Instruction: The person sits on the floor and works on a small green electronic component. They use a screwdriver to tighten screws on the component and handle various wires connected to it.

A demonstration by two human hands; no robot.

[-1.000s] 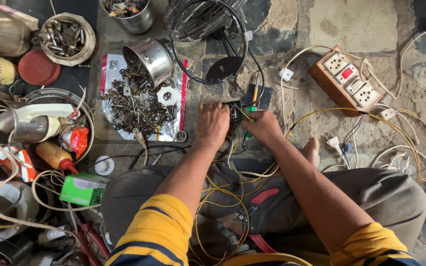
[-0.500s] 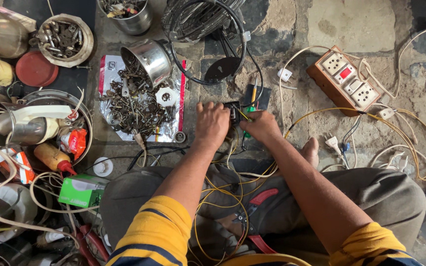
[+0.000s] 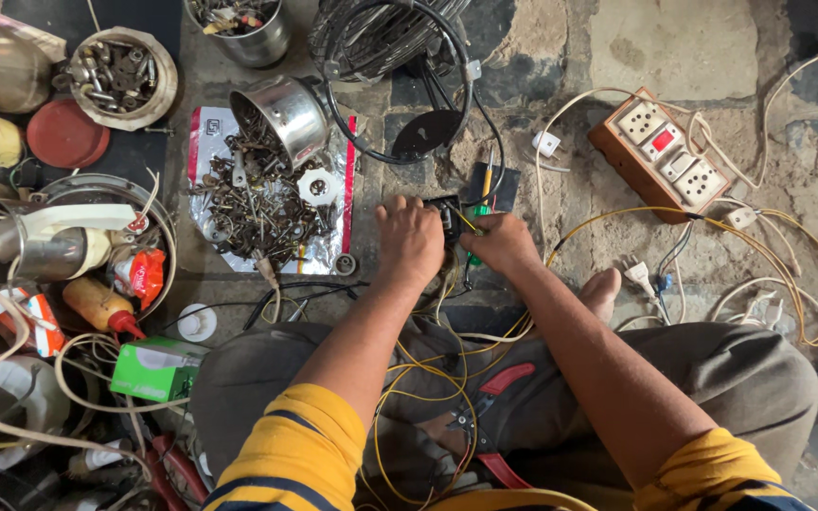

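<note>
Both hands are down on the same little black device (image 3: 448,216) in the middle of the floor. The left hand (image 3: 409,241) is curled over its left side with the knuckles up, and the right hand (image 3: 499,243) pinches it from the 3 o'clock side, so the two hands sit close together, clamped on that one part (most of it is hidden under the fingers, so I can't tell what kind of part it is). A green-handled screwdriver (image 3: 481,210) lies just past the right hand at about 12 o'clock.

Yellow wires (image 3: 428,378) spill from the device toward 6 o'clock over the person's lap, where one pair of red-handled pliers (image 3: 489,402) rests.

Going outward: at 10 o'clock one tipped steel cup (image 3: 286,114) has dumped a heap of screws (image 3: 257,203) onto a foil sheet. At 12 o'clock sits one wire fan guard (image 3: 385,38) with a black cable looping across it. At 2 o'clock is one wooden switchboard (image 3: 660,151) with two sockets, and a yellow cord runs from beside it toward the hands. Two more containers of hardware sit at the top, a bowl (image 3: 120,76) and a tin (image 3: 243,24). At 8 o'clock there's one green box (image 3: 153,371), with tangled white cords crowding that whole side.
</note>
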